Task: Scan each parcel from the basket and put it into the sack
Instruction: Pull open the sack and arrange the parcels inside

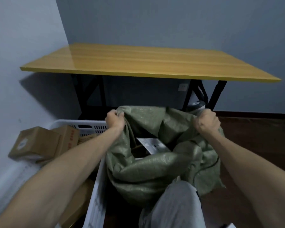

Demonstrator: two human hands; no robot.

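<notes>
At the bottom of the frame the person's knee (176, 203), in grey trousers, sits in front of the green woven sack (146, 170). The sack stands at centre, right beside the white basket (89, 127) on the left. A dark cable (209, 166) trails over the sack's right side and could snag if the sack shifts. Inside the sack's mouth lies a labelled parcel (150, 144). Cardboard parcels (38, 142) are heaped at the basket's left edge, one leaning outward, so a jolt might tip it out. Farther up, the left hand (114, 120) and the right hand (206, 120) each clench a bunch of the sack's rim, holding it open. With both hands occupied, letting go to fetch a parcel would likely let the mouth collapse. Behind stands the wooden desk (138, 61).
</notes>
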